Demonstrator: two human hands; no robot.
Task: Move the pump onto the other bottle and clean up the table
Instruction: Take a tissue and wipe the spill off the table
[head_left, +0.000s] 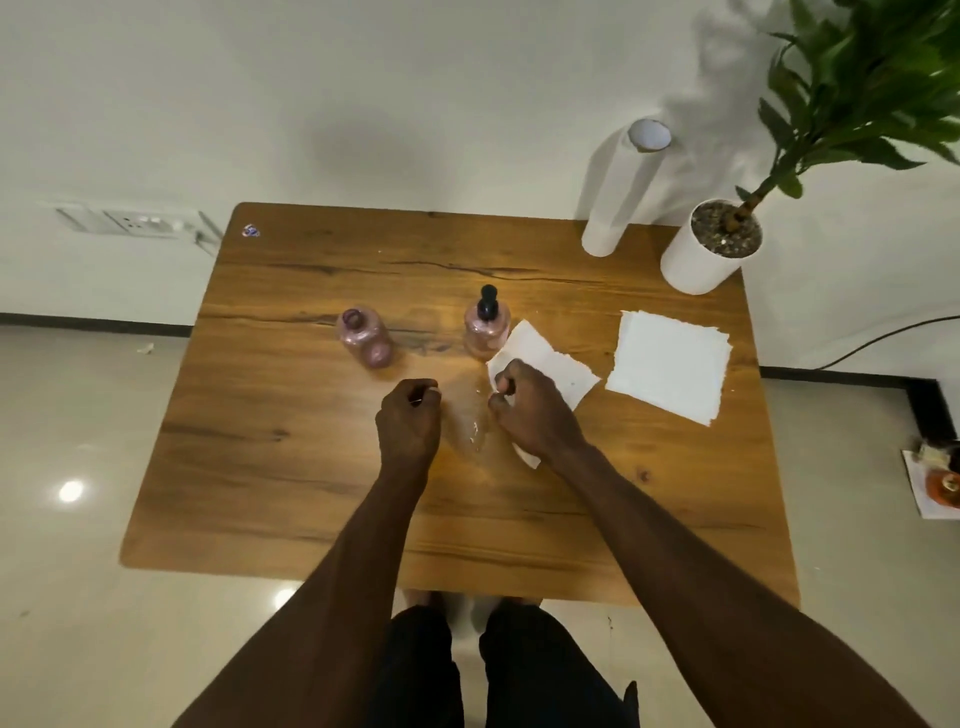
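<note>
Two pink bottles stand mid-table. The left bottle (363, 336) has an open neck with no pump. The right bottle (485, 332) carries the black pump (487, 302). A wet spill (470, 421) glistens on the wood in front of them, between my hands. My right hand (535, 410) rests on a white paper towel (550, 364) and grips its near edge, just right of the spill. My left hand (410, 415) hovers as a closed fist left of the spill, with nothing visible in it.
A stack of white paper towels (670, 364) lies to the right. A tall paper roll (621, 189) and a white potted plant (711, 249) stand at the back right corner of the wooden table (270, 467). Wall behind, floor all around.
</note>
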